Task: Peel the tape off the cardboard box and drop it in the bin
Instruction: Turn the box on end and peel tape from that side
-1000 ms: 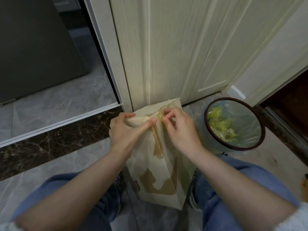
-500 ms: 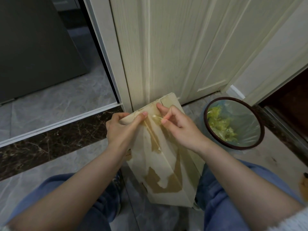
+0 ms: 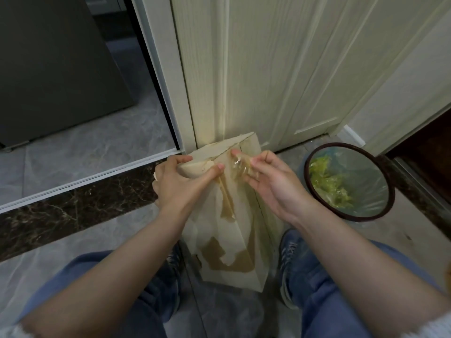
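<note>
A tall pale cardboard box [image 3: 227,242] stands on the floor between my knees, its surface torn to brown in patches. My left hand [image 3: 178,184] grips the box's upper left corner, thumb pressed on the front face. My right hand [image 3: 266,184] pinches a crumpled piece of clear tape [image 3: 240,164] just off the box's top right edge. Whether the tape still clings to the box I cannot tell. To the right stands a round bin [image 3: 380,176] with a dark rim, a bluish liner and yellow-green scraps inside.
A cream panelled door [image 3: 256,69] rises right behind the box. A dark marble threshold strip [image 3: 73,211] crosses the grey tile floor at left, beyond it a dark appliance [image 3: 48,69]. My blue-jeaned legs flank the box.
My right hand has pulled a piece of clear tape up off the box's top and drawn it rightward. The box has tilted and shifted slightly. My left hand keeps its hold.
</note>
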{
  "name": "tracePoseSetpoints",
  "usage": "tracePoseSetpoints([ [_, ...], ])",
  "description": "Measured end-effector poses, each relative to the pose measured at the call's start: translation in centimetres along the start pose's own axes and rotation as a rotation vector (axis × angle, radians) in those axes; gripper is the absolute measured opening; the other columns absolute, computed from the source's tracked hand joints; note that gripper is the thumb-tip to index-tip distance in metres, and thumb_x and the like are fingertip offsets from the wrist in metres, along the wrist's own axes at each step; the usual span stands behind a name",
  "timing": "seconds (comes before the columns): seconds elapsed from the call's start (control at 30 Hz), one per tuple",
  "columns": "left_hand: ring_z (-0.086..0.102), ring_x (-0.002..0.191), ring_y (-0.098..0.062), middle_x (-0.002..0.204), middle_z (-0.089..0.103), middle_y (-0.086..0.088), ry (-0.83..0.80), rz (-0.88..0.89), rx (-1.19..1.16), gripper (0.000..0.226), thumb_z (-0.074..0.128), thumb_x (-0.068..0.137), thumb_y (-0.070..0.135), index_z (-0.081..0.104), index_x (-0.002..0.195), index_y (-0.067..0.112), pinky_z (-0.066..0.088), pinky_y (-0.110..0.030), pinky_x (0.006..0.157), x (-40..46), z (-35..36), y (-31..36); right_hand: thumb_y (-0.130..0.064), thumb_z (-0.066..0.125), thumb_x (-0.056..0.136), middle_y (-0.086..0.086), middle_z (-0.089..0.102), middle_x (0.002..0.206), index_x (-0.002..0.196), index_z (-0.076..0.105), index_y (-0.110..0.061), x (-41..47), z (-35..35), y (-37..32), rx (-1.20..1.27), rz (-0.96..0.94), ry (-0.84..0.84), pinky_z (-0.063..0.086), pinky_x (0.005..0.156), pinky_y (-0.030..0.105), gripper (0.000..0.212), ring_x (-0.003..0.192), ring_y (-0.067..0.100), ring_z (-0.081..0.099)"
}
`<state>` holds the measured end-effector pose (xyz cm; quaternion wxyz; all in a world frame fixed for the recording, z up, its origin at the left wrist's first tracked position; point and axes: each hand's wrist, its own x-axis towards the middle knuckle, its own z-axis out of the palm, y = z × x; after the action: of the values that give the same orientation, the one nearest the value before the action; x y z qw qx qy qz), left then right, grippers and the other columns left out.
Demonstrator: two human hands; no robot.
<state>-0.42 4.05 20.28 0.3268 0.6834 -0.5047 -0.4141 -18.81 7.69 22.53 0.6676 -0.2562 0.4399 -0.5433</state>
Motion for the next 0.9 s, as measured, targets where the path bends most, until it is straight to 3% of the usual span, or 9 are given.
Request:
tracePoseSetpoints([
  [0.2, 0.044, 0.132, -0.023, 0.131, 0.044, 0.011, -0.006, 0.04, 0.017, 0.081, 0.076, 0.038, 0.086, 0.058, 0.106, 0.046, 0.044, -0.051, 0.109, -0.1, 0.1, -0.1, -0.011, 0.062, 0.096, 0.014, 0.071, 0.114, 0.091, 0.068, -0.01, 0.2, -0.7, -0.2, -0.189, -0.03, 0.159, 0.051, 0.104, 0.045, 0.008, 0.112, 0.025, 0.068],
  [0.37, 0.043, 0.133, -0.021, 0.132, 0.045, 0.012, -0.009, 0.092, 0.035, 0.083, 0.074, 0.035, 0.089, 0.06, 0.104, 0.046, 0.041, -0.054, 0.111, -0.4, 0.4, 0.1, -0.02, 0.075, 0.088, 0.006, 0.074, 0.098, 0.088, 0.075, -0.019, 0.2, -0.9, 0.2, -0.461, -0.115, 0.275, 0.056, 0.095, 0.052, 0.001, 0.1, 0.031, 0.07],
  [0.63, 0.047, 0.128, -0.02, 0.13, 0.047, 0.01, -0.035, 0.056, -0.028, 0.073, 0.077, 0.039, 0.085, 0.059, 0.098, 0.048, 0.046, -0.048, 0.108, 0.0, 0.3, 0.0, -0.022, 0.082, 0.08, 0.005, 0.076, 0.088, 0.095, 0.069, -0.021, 0.1, -0.9, 0.6, -0.556, -0.08, 0.377, 0.057, 0.094, 0.044, 0.019, 0.087, 0.019, 0.074],
  [0.77, 0.051, 0.124, -0.02, 0.13, 0.051, 0.008, -0.044, 0.037, -0.05, 0.073, 0.077, 0.039, 0.084, 0.06, 0.099, 0.045, 0.05, -0.046, 0.105, 0.4, 0.3, -0.4, -0.002, 0.081, 0.079, 0.011, 0.062, 0.114, 0.109, 0.048, -0.018, 0.4, -0.6, 0.3, -0.284, -0.046, 0.39, 0.06, 0.088, 0.043, 0.047, 0.087, 0.022, 0.072],
  [0.9, 0.053, 0.121, -0.019, 0.128, 0.053, 0.007, -0.046, 0.03, -0.05, 0.08, 0.077, 0.036, 0.086, 0.061, 0.102, 0.043, 0.052, -0.046, 0.102, 0.8, 0.2, -0.8, 0.004, 0.069, 0.087, 0.012, 0.063, 0.097, 0.101, 0.062, -0.004, 0.2, -0.1, -0.2, -0.074, 0.043, 0.261, 0.06, 0.078, 0.028, 0.018, 0.079, 0.02, 0.067],
])
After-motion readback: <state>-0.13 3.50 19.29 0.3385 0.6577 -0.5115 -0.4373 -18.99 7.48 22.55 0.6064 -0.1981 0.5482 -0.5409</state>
